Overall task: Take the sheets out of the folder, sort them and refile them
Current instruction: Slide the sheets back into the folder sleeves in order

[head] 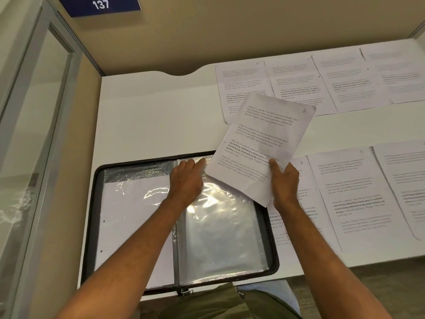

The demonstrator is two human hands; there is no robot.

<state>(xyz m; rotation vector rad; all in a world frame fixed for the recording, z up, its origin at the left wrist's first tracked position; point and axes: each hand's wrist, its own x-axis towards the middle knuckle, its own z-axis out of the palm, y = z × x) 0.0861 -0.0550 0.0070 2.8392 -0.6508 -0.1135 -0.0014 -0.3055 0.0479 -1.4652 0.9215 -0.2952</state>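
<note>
This is an office cubicle. A white desk [147, 125] stands between beige partition walls [207, 31] with metal frames and a glass panel [34, 111]. A blue sign [99, 5] with the number 137 hangs on the partition.

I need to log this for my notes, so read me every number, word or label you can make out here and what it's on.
"137": blue sign on the partition.
"2": corner of the held sheet, gripped by the right hand.
"3": far-row sheet.
"7": near-row sheet.
"Village life is a peaceful...": held sheet; the rest is too blurred.
</note>
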